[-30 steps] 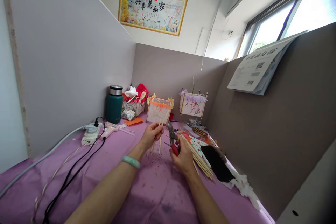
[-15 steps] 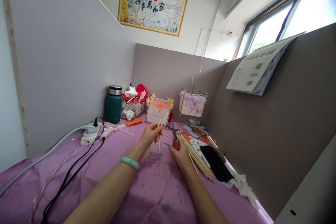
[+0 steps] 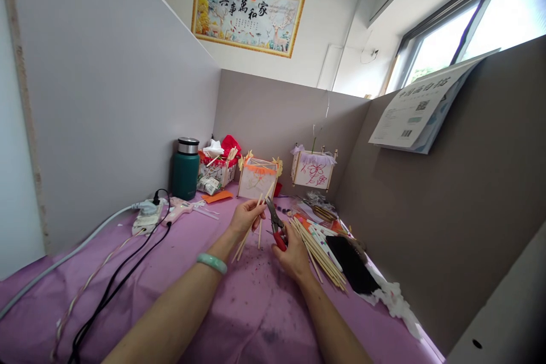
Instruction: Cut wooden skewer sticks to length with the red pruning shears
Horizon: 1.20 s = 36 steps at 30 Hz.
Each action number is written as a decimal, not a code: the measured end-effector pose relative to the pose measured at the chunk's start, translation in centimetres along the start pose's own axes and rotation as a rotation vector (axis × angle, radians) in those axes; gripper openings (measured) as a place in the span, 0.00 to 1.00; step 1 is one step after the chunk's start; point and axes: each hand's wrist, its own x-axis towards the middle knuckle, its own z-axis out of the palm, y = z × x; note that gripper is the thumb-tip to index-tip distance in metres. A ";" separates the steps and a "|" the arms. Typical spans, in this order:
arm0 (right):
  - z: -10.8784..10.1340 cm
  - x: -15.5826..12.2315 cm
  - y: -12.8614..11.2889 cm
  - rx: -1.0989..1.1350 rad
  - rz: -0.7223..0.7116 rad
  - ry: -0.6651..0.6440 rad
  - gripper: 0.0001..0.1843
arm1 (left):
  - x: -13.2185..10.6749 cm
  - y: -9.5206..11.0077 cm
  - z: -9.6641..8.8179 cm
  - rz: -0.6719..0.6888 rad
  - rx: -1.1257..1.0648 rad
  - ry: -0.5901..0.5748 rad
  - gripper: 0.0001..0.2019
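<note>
My left hand (image 3: 248,216), with a jade-green bangle (image 3: 212,263) on its wrist, is closed around a few thin wooden sticks (image 3: 241,247). They slant up and to the right past the fingertips. In my right hand (image 3: 294,253) is a pair of red-handled pliers (image 3: 278,230). The jaws point up and left, close to the upper part of the sticks beside my left fingertips; whether they touch I cannot tell. Right of that hand lies a bundle of wooden sticks (image 3: 321,256) on the purple tablecloth (image 3: 256,318).
Behind the hands stand a paper lantern with orange fringe (image 3: 256,182) and a box of materials (image 3: 218,170). A lilac-trimmed lantern (image 3: 314,170) hangs at the back. Left are a green bottle (image 3: 185,170), a power strip (image 3: 147,220) and cables; right, a black phone-like slab (image 3: 352,264) and crumpled tissue (image 3: 396,301).
My right hand has turned the pliers leftward, bringing the jaws from upright to beside the sticks. My left hand and its sticks have stayed nearly still.
</note>
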 end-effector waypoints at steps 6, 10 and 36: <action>-0.3 0.1 -0.4 -0.046 0.047 -0.013 0.32 | 0.0 0.2 0.2 -0.026 0.015 0.019 0.16; -0.2 -0.1 -0.6 -0.116 0.073 0.027 0.32 | 0.3 -0.1 -0.1 -0.068 0.003 0.001 0.16; 1.1 0.0 -2.7 -0.432 0.255 -0.004 0.31 | 0.8 -1.1 0.2 -0.144 0.146 0.189 0.12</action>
